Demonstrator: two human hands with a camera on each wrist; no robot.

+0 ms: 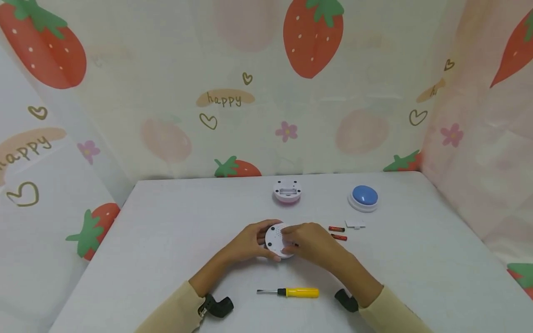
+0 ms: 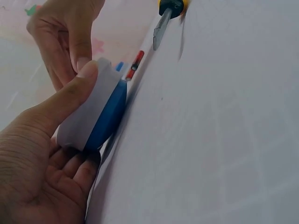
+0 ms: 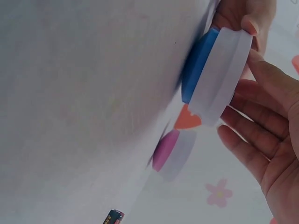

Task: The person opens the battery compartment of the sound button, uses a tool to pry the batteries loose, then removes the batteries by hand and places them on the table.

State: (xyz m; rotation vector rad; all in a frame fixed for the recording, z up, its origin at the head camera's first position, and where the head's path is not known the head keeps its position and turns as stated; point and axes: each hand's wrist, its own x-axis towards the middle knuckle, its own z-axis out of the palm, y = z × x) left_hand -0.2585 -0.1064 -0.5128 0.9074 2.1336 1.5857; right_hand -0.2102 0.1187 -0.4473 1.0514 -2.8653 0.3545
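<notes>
A round white push-button device (image 1: 274,238) is turned back up, its flat face showing small holes and dark feet. Its blue dome (image 3: 198,67) faces down towards the table. My left hand (image 1: 245,241) grips its rim, thumb on the near edge in the left wrist view and fingers beneath. My right hand (image 1: 314,240) touches the back face with thumb and fingertips, the other fingers loosely bent. These fingers hide part of the face, and I see nothing held between them. Two red-and-black batteries (image 1: 336,229) and a small white cover piece (image 1: 355,225) lie to the right.
Towards the back, a pink-domed device (image 1: 287,190) lies upside down with its battery slot uncovered. A blue-domed device (image 1: 364,196) stands upright at back right. Nearer me lies a yellow-handled screwdriver (image 1: 300,292). The white table (image 1: 166,259) meets a strawberry-print backdrop.
</notes>
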